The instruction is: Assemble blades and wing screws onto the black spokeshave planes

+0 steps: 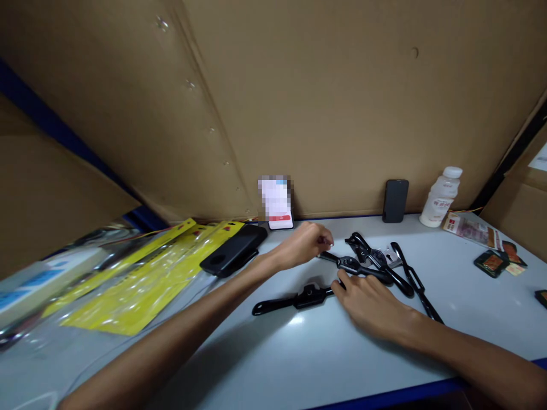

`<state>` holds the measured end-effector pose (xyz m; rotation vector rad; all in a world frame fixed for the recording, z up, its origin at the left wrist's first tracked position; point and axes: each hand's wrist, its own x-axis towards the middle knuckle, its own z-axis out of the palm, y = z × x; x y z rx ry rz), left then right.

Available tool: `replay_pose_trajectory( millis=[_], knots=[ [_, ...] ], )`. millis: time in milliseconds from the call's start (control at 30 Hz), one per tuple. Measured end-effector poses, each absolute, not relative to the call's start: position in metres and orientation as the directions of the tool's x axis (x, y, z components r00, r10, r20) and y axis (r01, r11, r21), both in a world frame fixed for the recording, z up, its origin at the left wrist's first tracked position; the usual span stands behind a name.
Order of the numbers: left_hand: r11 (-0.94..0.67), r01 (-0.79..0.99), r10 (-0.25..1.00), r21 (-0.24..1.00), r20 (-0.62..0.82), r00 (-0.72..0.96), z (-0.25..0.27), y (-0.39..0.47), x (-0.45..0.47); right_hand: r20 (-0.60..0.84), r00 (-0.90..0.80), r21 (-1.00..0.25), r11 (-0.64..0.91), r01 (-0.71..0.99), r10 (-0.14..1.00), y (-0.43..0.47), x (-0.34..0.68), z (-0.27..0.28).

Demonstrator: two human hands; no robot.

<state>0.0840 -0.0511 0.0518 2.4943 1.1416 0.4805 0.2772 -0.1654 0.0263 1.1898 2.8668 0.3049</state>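
Observation:
A black spokeshave [311, 296] lies level over the table, its left handle pointing toward the phone side. My right hand [363, 296] has its fingers closed around that tool's right handle. Farther back, my left hand [304, 246] is closed with curled fingertips, just above the left end of a second spokeshave [348, 264]. Whatever those fingertips pinch, if anything, is too small to make out. More black spokeshaves lie crossed beyond my right hand, one of them [380, 259] with a silvery blade piece. A slimmer black handled frame [416, 282] rests at their right.
Yellow-and-clear plastic packages [141, 290] spread over the left, beside a black device [233, 250]. A lit phone [280, 208] and a dark phone [395, 200] lean on the cardboard wall [325, 114]. A white bottle [441, 196] and small packets [491, 263] are at right.

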Motion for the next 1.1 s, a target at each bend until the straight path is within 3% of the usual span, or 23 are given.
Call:
replay_pose_trajectory(
  millis=[100, 167, 267, 733, 1100],
  knots=[
    [-0.563, 0.631, 0.800, 0.534, 0.160, 0.578, 0.055, -0.081, 0.057, 0.056, -0.704, 0.197, 0.684, 0.703, 0.708, -0.165, 0.278, 0.025],
    [-0.471, 0.572, 0.838, 0.672, 0.137, 0.528, 0.049, -0.100, 0.044, 0.078, -0.704, 0.199, 0.681, 0.705, 0.706, -0.165, 0.278, 0.022],
    [-0.417, 0.549, 0.864, 0.725, 0.128, 0.487, 0.036, -0.120, 0.036, 0.086, -0.705, 0.192, 0.683, 0.705, 0.704, -0.163, 0.278, 0.019],
    [-0.562, 0.558, 0.800, 0.611, 0.230, 0.554, 0.020, -0.136, 0.041, 0.095, -0.718, 0.165, 0.700, 0.695, 0.690, -0.160, 0.279, 0.018],
    [-0.728, 0.593, 0.685, 0.343, 0.346, 0.641, 0.015, -0.136, 0.043, 0.095, -0.716, 0.174, 0.697, 0.696, 0.692, -0.161, 0.279, 0.016]
  ],
)
